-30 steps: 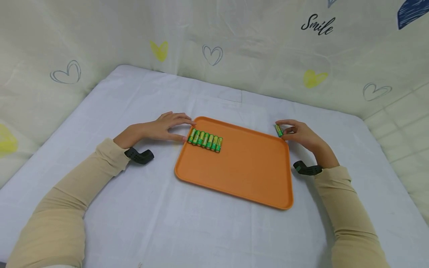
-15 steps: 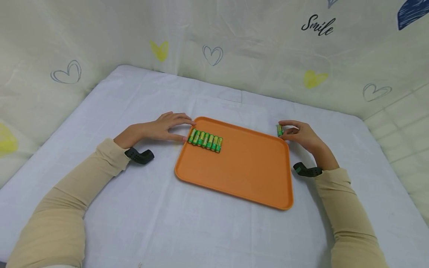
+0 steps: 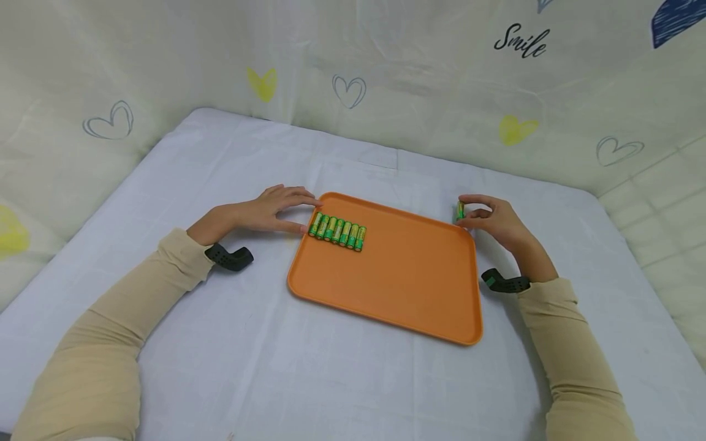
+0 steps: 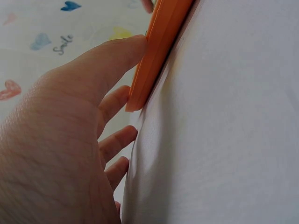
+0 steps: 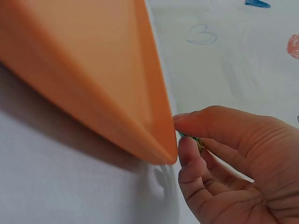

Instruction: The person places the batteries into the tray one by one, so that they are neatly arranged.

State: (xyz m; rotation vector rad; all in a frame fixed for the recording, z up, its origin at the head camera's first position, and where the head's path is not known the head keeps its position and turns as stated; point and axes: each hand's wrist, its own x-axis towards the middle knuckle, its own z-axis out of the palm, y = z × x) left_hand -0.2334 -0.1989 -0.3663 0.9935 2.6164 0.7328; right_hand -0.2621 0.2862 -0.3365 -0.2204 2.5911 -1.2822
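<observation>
An orange tray [image 3: 397,282] lies on the white cloth, with several green-and-yellow batteries [image 3: 338,231] side by side in its far left corner. My left hand [image 3: 269,209] is at the tray's left edge with fingers spread; in the left wrist view its thumb [image 4: 131,49] touches the tray's outer rim [image 4: 161,51]. Beyond the far right corner, my right hand [image 3: 495,223] pinches one battery [image 3: 460,210], which stands nearly upright. In the right wrist view the fingers mostly hide that battery [image 5: 200,144], beside the tray's corner [image 5: 163,149].
White cloth [image 3: 331,380] covers the table on every side of the tray. A pale sheet [image 3: 419,73] with printed hearts hangs behind the table. Each wrist carries a black camera mount, one on the left [image 3: 230,257] and one on the right [image 3: 504,282].
The battery in my right hand has turned from a slant to nearly upright, and the fingers have shifted slightly. My left hand, the tray and the battery row look unchanged.
</observation>
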